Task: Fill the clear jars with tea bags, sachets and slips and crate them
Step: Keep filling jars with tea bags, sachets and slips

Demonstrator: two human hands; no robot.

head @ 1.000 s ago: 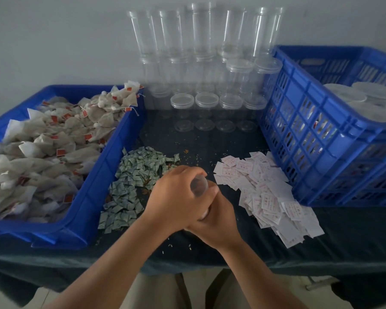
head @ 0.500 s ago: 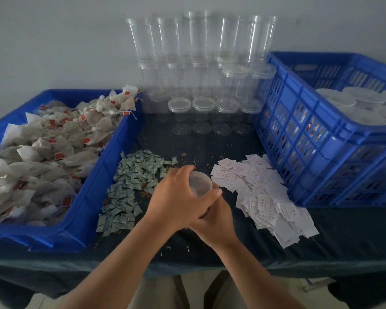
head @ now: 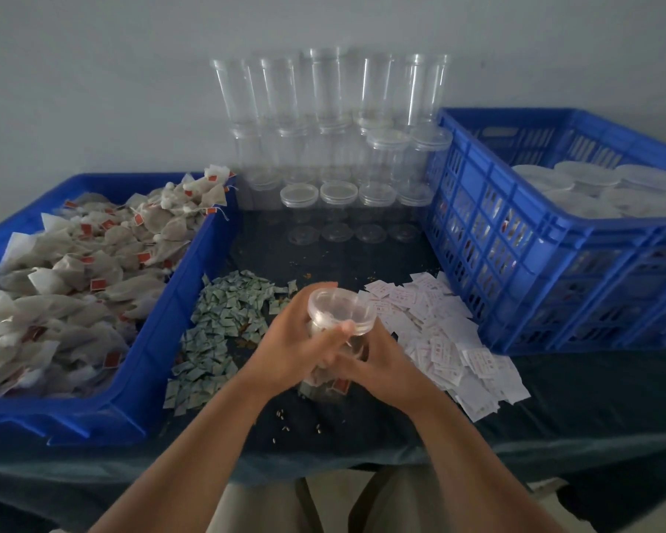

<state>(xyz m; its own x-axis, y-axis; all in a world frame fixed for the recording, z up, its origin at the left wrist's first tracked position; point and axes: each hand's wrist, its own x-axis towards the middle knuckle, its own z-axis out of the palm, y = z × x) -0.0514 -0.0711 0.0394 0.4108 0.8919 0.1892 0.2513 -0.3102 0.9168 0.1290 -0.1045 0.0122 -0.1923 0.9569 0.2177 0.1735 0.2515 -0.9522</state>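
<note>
Gripping the clear jar [head: 341, 315] from both sides, the person holds it over the near middle of the table [head: 593, 398], tilted so that its capped mouth faces up toward the camera. The left hand [head: 297, 340] has its fingers curled round the jar's left side just below the lid. The right hand [head: 387, 365] is wrapped round the lower body from the right. Both are clamped on the plastic, though slightly blurred. Through the jar's wall below the hands a packed filling shows, with one red tag against the bottom.

Just left of the jar lies a loose heap of green sachets [head: 224, 325] on the dark cloth. Just right of it spreads a pile of white slips [head: 439, 340], which runs up to the foot of the blue crate [head: 516, 263]. That crate stands at the right edge and holds capped jars [head: 593, 182] – only their pale round lids are plain from above. At the far left a shallow blue tray [head: 162, 340] is heaped with tea bags [head: 74, 282], many with red tags on strings, and some spill over its back corner.

Behind the hands, against the wall [head: 93, 71], empty jars [head: 335, 148] stand stacked in tiers – lidded ones low in front, taller open ones on top. A few crumbs [head: 300, 425] dot the cloth near the table's front edge.
</note>
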